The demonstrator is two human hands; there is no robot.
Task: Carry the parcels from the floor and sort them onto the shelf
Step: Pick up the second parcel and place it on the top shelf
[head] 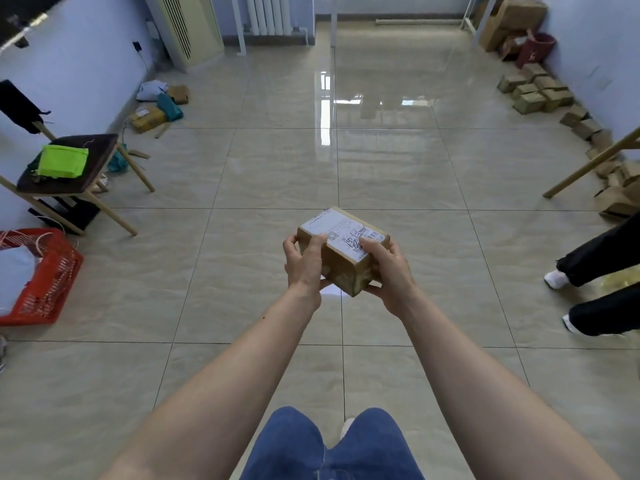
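A small brown cardboard parcel (pixel 346 268) with a white shipping label on top is held in front of me over the tiled floor. My left hand (pixel 303 263) grips its left end, thumb on the label. My right hand (pixel 388 268) grips its right end from the side and beneath. Several more brown parcels (pixel 535 91) lie in a row along the right wall. A few bagged and boxed parcels (pixel 156 105) lie by the left wall. White shelf legs (pixel 479 19) stand at the far right; the shelf itself is out of frame.
A wooden chair (pixel 74 174) with a green bag stands at left, and a red basket (pixel 41 275) sits beside it. Another person's legs (pixel 595 282) are at the right edge. A wooden pole (pixel 588 164) slants at right. A radiator (pixel 266 13) is on the far wall.
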